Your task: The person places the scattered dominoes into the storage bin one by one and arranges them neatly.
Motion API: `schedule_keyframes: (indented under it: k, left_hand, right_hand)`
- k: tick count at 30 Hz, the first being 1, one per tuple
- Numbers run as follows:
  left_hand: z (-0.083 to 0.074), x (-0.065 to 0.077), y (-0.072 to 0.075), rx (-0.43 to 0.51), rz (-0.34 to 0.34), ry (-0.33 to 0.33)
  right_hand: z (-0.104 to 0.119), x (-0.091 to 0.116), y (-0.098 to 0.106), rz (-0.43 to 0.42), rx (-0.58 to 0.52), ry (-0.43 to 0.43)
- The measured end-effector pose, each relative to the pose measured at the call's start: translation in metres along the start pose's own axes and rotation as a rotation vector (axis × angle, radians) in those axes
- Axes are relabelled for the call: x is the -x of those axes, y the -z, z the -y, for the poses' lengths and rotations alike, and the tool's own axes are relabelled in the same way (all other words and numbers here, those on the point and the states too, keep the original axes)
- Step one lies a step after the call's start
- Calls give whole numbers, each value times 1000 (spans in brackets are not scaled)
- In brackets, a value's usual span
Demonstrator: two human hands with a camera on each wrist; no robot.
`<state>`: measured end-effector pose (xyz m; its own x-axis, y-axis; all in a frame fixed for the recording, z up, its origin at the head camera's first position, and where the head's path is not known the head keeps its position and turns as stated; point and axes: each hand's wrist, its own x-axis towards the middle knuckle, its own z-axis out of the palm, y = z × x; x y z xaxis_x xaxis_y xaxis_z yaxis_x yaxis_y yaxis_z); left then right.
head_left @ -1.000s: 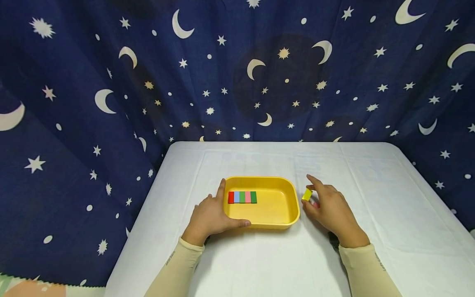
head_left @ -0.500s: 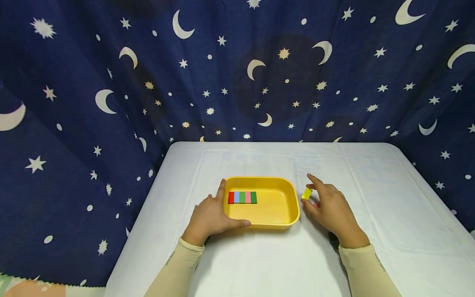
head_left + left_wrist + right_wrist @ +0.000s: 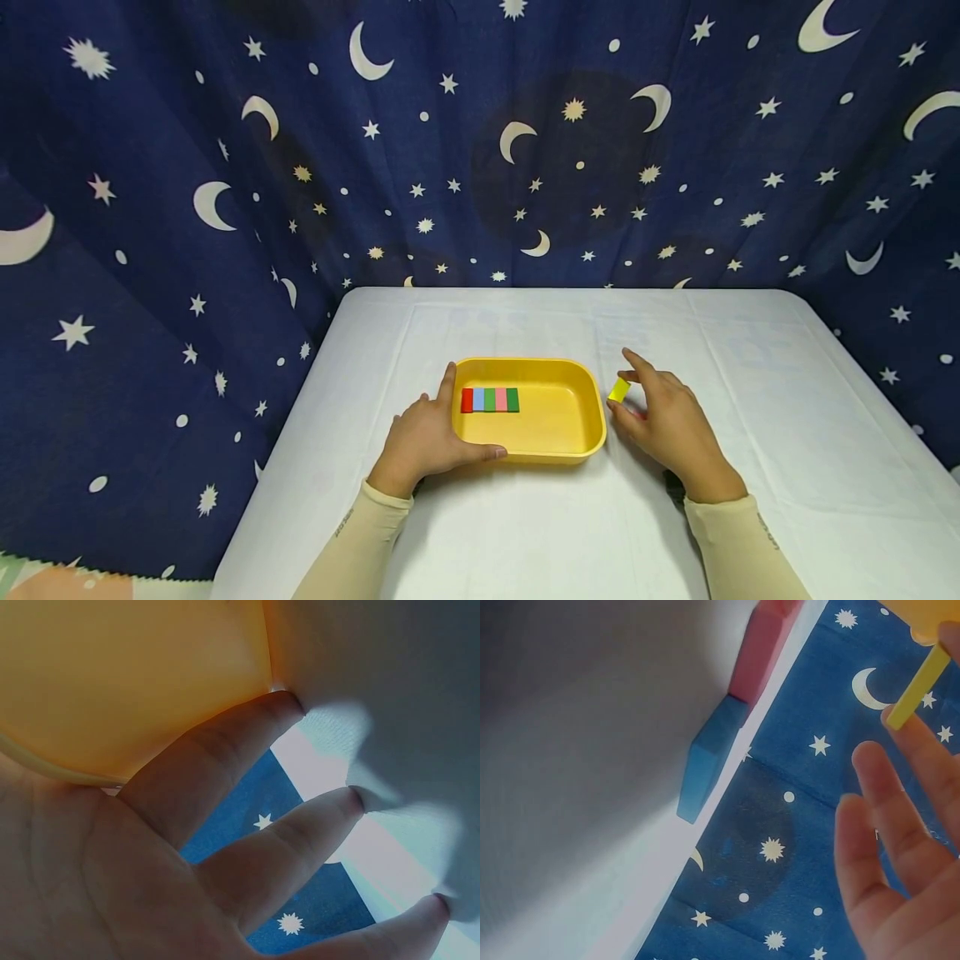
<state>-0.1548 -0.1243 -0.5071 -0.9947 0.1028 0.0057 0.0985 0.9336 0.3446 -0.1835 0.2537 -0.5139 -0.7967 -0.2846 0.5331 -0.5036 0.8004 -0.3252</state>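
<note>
A yellow tray (image 3: 555,454) stands on the white table. In its left half several small flat blocks lie in a row: red (image 3: 467,400), light blue (image 3: 478,400), green (image 3: 490,400), pink (image 3: 502,400) and dark green (image 3: 513,400). My left hand (image 3: 426,437) rests against the tray's left end, index finger at the far corner and thumb along the near rim, fingers straight. Just right of the tray, my right hand (image 3: 667,425) pinches a tilted yellow block (image 3: 618,390) between thumb and fingers. Under that hand, a pink block (image 3: 763,656) and a blue block (image 3: 711,761) lie on the table.
The white table (image 3: 525,533) has rounded far corners. A dark blue curtain (image 3: 450,167) with moons and stars hangs behind it and along both sides.
My right hand has shifted very slightly toward the tray with the yellow block, which tilts a little more. The left hand, tray and row of blocks stay in place.
</note>
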Motion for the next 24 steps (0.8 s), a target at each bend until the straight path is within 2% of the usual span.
schedule_keyframes:
  k: [24]
  left_hand:
    - [-1, 0, 1, 8, 7, 10]
  right_hand:
    - [5, 0, -1, -38, -53, 21]
